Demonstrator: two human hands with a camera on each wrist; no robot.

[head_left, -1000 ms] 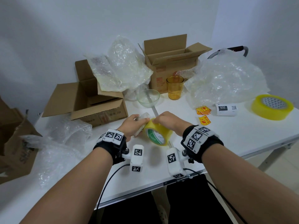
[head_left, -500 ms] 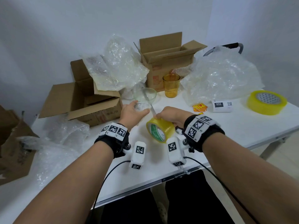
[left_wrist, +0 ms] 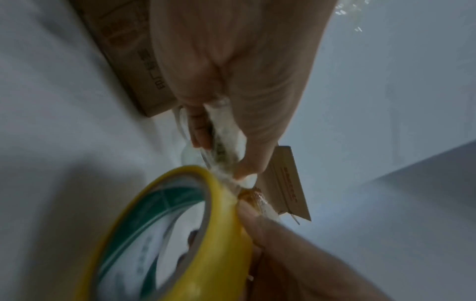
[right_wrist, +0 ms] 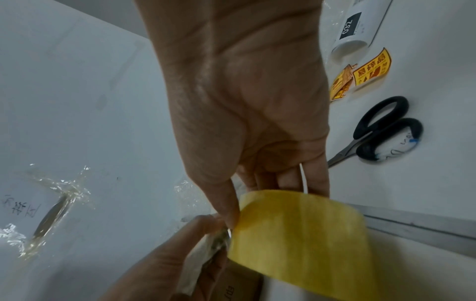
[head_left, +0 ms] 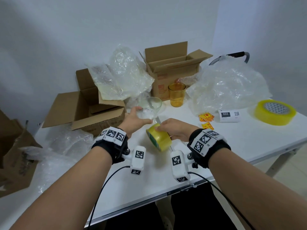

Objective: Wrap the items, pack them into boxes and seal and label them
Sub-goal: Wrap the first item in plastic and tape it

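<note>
I see the tape roll [head_left: 158, 139] held above the table [head_left: 249, 141] near its front edge, my right hand [head_left: 172, 128] gripping it, the left hand [head_left: 134, 120] pinching the pulled tape end [left_wrist: 226, 142]. I judge the task is at an early stage: both boxes [head_left: 172, 70] are open, the amber cup [head_left: 176, 94] and the glass bowl [head_left: 152, 107] unwrapped, the labels [head_left: 206, 117] unused. Compared with a second ago, the left hand has moved away from the roll, stretching the tape.

Head cam looks down over table [head_left: 232, 146] front edge; both wrist cams sit close, sharing the tape roll [left_wrist: 219, 234].
</note>
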